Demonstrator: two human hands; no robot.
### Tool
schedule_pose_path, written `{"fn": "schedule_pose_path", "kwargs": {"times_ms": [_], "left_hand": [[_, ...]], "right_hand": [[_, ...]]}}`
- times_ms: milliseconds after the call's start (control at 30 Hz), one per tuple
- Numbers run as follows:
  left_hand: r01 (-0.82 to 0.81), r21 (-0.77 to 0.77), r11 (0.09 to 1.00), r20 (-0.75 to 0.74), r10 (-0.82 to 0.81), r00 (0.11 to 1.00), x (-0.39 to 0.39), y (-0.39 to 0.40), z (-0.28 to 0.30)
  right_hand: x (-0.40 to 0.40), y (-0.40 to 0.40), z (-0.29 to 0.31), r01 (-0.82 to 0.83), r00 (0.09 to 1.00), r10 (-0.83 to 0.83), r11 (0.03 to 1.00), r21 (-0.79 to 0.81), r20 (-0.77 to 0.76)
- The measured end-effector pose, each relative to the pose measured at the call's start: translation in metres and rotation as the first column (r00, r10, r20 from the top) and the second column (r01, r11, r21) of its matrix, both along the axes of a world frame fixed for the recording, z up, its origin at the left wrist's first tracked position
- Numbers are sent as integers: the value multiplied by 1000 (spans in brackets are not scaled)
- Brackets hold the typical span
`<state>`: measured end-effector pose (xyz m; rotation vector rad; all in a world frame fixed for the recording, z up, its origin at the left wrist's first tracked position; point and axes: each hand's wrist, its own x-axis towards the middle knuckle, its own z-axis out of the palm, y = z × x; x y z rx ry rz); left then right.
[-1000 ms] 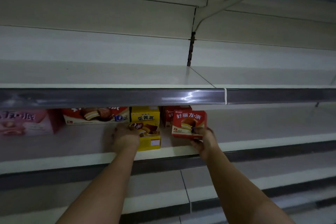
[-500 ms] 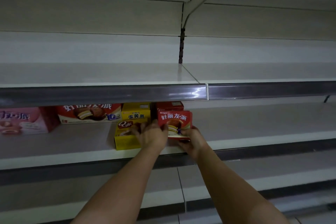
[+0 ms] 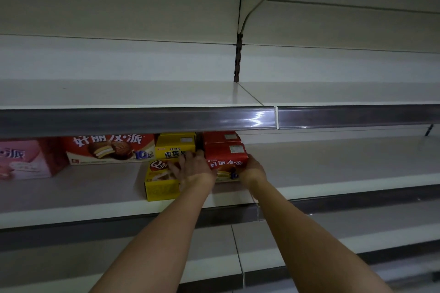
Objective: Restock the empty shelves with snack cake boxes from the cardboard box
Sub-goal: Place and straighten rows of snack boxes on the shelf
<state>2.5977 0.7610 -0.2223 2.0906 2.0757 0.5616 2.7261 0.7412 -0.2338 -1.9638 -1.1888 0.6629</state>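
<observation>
Item: small red snack cake box (image 3: 226, 162), on the middle shelf (image 3: 333, 188), near the seam between two shelf panels. It sits in front of a second red box (image 3: 220, 137) of the same kind, which stands farther back.

Hands: right hand (image 3: 253, 170) grasps the box's right end, fingers wrapped round the corner. Left hand (image 3: 194, 169) lies spread against the box's left face, its fingers also overlapping the yellow Q box (image 3: 159, 184) just beside it; whether it grips or only presses, the view does not tell.

Neighbours, going left: yellow egg-yolk box (image 3: 175, 147) behind the Q box, a wide red pie box (image 3: 109, 148), a pink box (image 3: 23, 159) at the far left edge.

Upper shelf (image 3: 119, 95): bare. Lower shelf (image 3: 357, 235): bare where visible. Cardboard supply box: not in view.

Step in hand, as judged: seating and squaring the red box in its row.

Next move calls for: pushing the box flush against the one behind, aligning its face with the yellow neighbour, then letting go with both hands without dragging the Q box askew.
</observation>
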Motion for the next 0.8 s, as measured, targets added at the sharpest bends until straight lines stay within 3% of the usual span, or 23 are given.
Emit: {"fn": "schedule_pose_path", "kwargs": {"times_ms": [200,267,400,500,600,667,733,800], "left_hand": [[-38,3,999,-41,38,998,4,8,-3],[-33,-4,999,-56,33,998,3,8,-4],[-30,68,997,-14,31,999,-5,2,0],[-123,216,969,108,101,989,-26,0,2],[-284,293,913,271,205,940,-53,-1,0],[-376,216,901,339,292,894,-71,-1,-5],[-427,-11,904,434,389,813,-86,3,-9],[-369,-208,906,481,423,768,-97,10,-16]], "right_hand": [[-1,4,2,6,994,-1,999,45,-111],[-3,1,2,33,976,-18,997,64,-218],[-7,-5,-1,217,892,-158,971,96,-425],[-13,-15,-5,371,889,-299,914,164,-347],[-29,-20,-9,252,959,-215,945,208,-182],[-45,-18,-11,92,990,-72,982,167,-125],[-64,-14,-10,-53,996,58,996,70,-74],[-81,-12,-8,-148,978,147,989,10,-146]]}}
